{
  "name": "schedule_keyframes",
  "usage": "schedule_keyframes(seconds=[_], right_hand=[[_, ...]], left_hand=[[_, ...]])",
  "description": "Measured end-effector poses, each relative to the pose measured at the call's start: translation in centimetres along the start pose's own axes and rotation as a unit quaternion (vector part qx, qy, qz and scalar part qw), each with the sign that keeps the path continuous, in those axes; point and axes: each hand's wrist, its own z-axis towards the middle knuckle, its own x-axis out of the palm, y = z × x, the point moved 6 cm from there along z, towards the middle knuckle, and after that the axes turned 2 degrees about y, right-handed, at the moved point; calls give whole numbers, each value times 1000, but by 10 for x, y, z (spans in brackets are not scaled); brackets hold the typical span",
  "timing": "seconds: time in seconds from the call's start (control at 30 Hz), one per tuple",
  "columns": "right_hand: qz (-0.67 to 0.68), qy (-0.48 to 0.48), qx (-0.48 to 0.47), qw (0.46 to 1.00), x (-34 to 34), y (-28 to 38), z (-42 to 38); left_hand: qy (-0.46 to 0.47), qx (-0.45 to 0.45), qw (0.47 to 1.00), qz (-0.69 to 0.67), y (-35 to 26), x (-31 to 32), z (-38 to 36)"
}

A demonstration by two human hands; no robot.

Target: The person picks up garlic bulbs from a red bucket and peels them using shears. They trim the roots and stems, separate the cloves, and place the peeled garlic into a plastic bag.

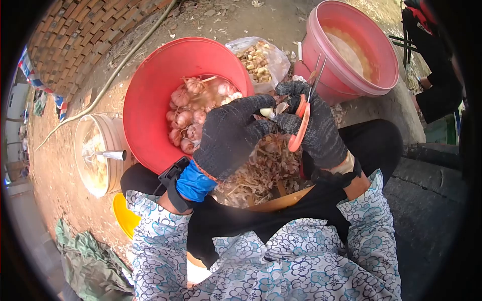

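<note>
My left hand (232, 134), in a dark knitted glove with a blue cuff, pinches a garlic clove (267, 113) at its fingertips. Close against it, my right hand (317, 125), also gloved, has the orange handles of a pair of scissors (300, 131) looped round its fingers, blades pointing up and away. A second pale piece of garlic shows between the two hands' fingertips. Below them, a container (283, 202) full of dry garlic skins stands between my knees. Whole garlic bulbs (184, 119) sit in the red bucket (145, 90) beside my left hand.
A clear plastic bag (279, 62) of peeled cloves lies beyond my hands. A pink bucket (321, 65) with cloudy liquid stands at the far right. At left are a white bucket (111, 173) with a metal-looking cone and a yellow rim (123, 215). Another person's dark sleeve (437, 75) shows at right.
</note>
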Motion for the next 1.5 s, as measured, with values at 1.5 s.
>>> schedule_keyframes(seconds=[1.5], right_hand=[[-167,-25,-91,981,32,7,-3]], left_hand=[[-130,-135,817,-546,43,-1,1]])
